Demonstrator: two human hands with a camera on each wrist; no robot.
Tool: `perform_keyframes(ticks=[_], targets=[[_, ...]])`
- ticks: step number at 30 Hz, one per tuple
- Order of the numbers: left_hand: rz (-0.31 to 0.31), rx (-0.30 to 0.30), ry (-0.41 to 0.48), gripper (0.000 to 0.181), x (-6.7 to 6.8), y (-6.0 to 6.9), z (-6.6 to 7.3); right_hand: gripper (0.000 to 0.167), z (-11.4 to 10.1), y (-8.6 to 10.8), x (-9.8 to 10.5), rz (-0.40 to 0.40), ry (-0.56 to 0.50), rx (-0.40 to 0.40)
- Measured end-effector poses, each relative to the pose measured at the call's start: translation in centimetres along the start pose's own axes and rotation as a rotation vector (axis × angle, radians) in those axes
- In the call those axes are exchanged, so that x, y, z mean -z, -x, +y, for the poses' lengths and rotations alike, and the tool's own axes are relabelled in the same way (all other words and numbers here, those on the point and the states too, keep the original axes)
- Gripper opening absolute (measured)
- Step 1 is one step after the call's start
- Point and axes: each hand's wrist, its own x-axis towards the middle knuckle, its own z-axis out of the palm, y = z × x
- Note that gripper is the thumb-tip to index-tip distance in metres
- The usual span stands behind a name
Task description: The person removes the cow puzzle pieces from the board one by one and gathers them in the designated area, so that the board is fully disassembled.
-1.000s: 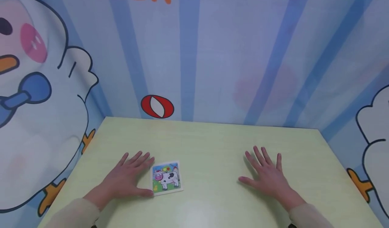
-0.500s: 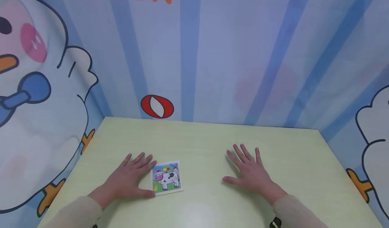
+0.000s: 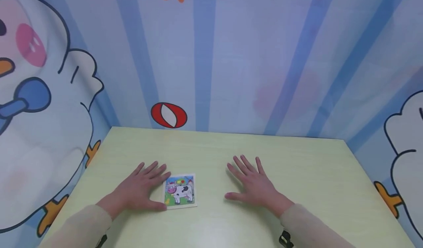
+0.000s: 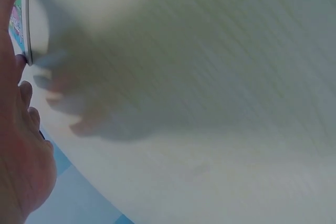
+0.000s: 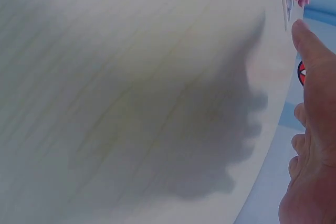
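Observation:
A square picture puzzle (image 3: 180,191) with a cartoon cow and a pale border lies flat on the table, left of centre. My left hand (image 3: 140,189) is spread at its left side, thumb tip and index fingertip at its left corners. The left wrist view shows the puzzle's edge (image 4: 27,19) against those two digits. To the right, with a gap between, my right hand (image 3: 256,185) is held with fingers spread and nothing in it. In the right wrist view its thumb (image 5: 310,43) points towards the puzzle, and a shadow falls on the table below.
The pale yellow-green table (image 3: 211,148) ends at a blue striped backdrop (image 3: 238,57) behind it. Printed cartoon birds stand on both sides, and a red and white ball (image 3: 169,115) is printed above the far edge.
My right hand has moved left across the table, nearer the puzzle, fingers still spread. The left hand has stayed by the puzzle's left side, and the head view has shifted slightly.

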Motion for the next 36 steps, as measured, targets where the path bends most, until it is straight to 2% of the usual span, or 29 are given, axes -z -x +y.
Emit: perform_keyframes(ticks=[10,18,22,31,36], targets=[[-0.032,-0.062,-0.042,0.110,0.8,-1.0,-0.3,0.096,-1.7,-1.8,-0.1,-0.075,-0.086,0.084],[-0.026,-0.083,-0.061,0.109,0.5,-1.4,-0.6,0.096,-3.1,-3.2,-0.4,-0.127,-0.184,0.142],[-0.019,-0.093,-0.054,0.110,0.5,-1.4,-0.6,0.097,-3.6,-3.6,-0.6,-0.150,-0.207,0.140],[-0.014,-0.072,-0.033,0.112,-0.1,-1.0,-0.6,0.093,-4.7,-4.6,-1.0,-0.178,-0.274,0.136],[0.018,-0.078,-0.004,0.110,-0.6,-0.9,-0.5,0.088,-5.4,-5.3,-0.9,-0.186,-0.326,0.124]])
